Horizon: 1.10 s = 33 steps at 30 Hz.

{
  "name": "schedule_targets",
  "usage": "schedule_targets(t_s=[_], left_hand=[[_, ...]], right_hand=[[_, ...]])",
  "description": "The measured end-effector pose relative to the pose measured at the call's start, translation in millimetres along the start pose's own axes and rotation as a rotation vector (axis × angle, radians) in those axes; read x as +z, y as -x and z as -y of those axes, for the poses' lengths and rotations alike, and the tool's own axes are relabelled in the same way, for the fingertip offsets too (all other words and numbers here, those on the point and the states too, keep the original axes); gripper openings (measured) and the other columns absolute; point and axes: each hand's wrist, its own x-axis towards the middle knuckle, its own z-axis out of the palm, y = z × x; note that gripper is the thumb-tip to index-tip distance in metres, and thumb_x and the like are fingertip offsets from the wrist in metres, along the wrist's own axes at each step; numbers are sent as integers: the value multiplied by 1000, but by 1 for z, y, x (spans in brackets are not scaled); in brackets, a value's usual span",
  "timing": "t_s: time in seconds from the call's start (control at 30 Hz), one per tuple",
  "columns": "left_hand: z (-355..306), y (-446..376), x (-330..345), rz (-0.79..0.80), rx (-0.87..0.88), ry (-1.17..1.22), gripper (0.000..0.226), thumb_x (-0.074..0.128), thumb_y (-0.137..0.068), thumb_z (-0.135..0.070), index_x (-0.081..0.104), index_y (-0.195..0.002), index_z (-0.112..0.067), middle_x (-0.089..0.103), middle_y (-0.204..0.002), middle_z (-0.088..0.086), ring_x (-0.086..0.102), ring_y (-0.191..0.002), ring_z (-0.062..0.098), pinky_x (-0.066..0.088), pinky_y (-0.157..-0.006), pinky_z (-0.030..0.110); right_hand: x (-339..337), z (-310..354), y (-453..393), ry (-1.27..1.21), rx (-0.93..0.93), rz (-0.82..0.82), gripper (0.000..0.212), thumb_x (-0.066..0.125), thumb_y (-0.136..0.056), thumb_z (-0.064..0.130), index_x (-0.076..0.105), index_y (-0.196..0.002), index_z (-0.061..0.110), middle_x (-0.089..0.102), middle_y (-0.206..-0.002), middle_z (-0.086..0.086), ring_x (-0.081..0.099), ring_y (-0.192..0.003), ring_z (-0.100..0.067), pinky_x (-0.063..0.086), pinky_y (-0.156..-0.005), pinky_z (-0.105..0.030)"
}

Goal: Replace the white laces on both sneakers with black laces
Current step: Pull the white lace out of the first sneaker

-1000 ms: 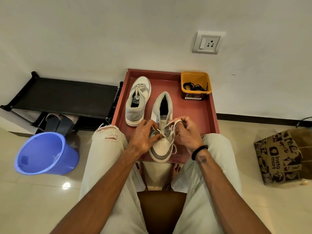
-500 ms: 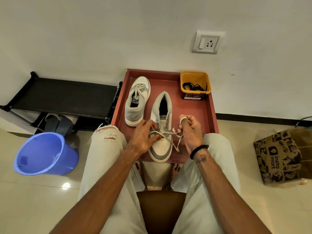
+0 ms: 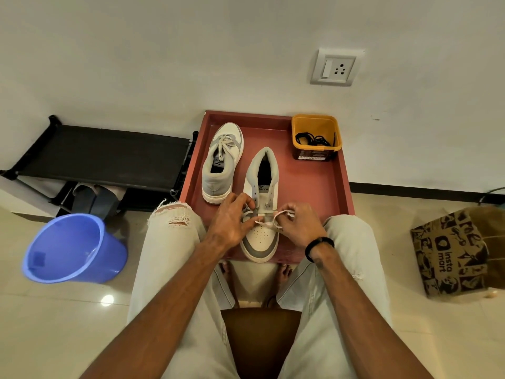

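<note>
- Centrally, a red tray [image 3: 328, 187] sits on the floor against the wall, its near edge between the person's knees.
- At left of the frame, a blue bucket [image 3: 73, 247] lies tilted beside a black rack [image 3: 103, 157]; at right stands a printed paper bag [image 3: 451, 253].
- On the tray, the far sneaker [image 3: 221, 162] still carries its tied white lace, toe toward the wall.
- Just right of it, the near sneaker [image 3: 261, 214] points its toe at the person, upper eyelets bare.
- A yellow tub [image 3: 317, 135] in the tray's upper right corner holds the black laces [image 3: 313, 138].
- The left hand [image 3: 232, 220] has its fingers curled at the near sneaker's left eyelets, pinching the white lace [image 3: 269, 221].
- The right hand [image 3: 297, 224] pinches the lace's loose end, drawn out to the sneaker's right.
</note>
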Motion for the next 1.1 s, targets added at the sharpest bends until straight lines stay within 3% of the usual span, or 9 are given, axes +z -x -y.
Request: schedule_targets(t_s=[0.1,0.27,0.4,0.5,0.63,0.77,0.87,1.0,1.1], left_hand=[[-1,0,0,5,-1,-2,37,81,-83,-48,59,-106,-29,53,-109,-4,56,-97,13,53,-83,28],[-1,0,-1,1,-6,-17,35,82,-85,-42,59,-106,-28,53,-110,-5,55,-92,7,52,-82,25],[-3,0,-2,10,-19,-18,35,82,-85,-42,58,-107,-28,53,-110,-7,53,-88,0,46,-76,19],[-2,0,-2,14,-7,-15,34,82,-84,-41,59,-106,-28,52,-109,-7,51,-89,3,43,-75,19],[-1,0,-2,10,-1,-18,34,82,-84,-40,59,-106,-28,52,-108,-7,52,-88,0,42,-74,18],[0,0,-1,3,2,-12,35,82,-85,-42,60,-107,-27,53,-109,-6,54,-90,0,46,-77,18],[0,0,0,2,-2,-12,35,82,-84,-43,59,-106,-28,53,-110,-6,55,-93,3,50,-80,22],[0,0,1,-11,4,-5,34,83,-84,-42,59,-105,-28,53,-108,-7,55,-92,7,51,-79,24],[0,0,1,-14,8,-2,35,83,-83,-43,59,-104,-29,53,-107,-7,55,-91,7,53,-81,27]], right_hand=[[-2,3,-3,-230,45,-34,11,73,-90,18,66,-82,17,71,-85,1,64,-77,-15,56,-69,-36],[-3,8,-2,-694,128,-28,15,66,-94,6,59,-82,11,76,-113,1,71,-97,-28,57,-85,-46],[-5,16,1,-925,154,4,19,62,-97,6,53,-82,13,76,-111,-17,65,-115,-46,47,-104,-60],[-5,20,4,-986,157,-6,12,64,-96,10,56,-87,10,74,-102,-28,66,-103,-52,44,-98,-71],[-4,21,2,-907,188,-84,12,59,-100,9,55,-89,11,71,-79,-15,70,-80,-32,54,-81,-53],[3,16,1,-551,112,-83,14,53,-102,17,52,-89,17,65,-72,-4,59,-66,-19,50,-59,-37],[8,15,2,-354,42,-71,17,51,-104,25,50,-87,23,59,-82,-2,56,-72,-19,50,-64,-41],[9,15,3,-221,-15,-69,13,49,-106,24,49,-93,19,56,-82,4,47,-64,-7,40,-57,-18],[9,13,5,-110,-29,-31,3,54,-101,22,52,-102,22,62,-90,7,57,-74,-8,41,-58,-17]])
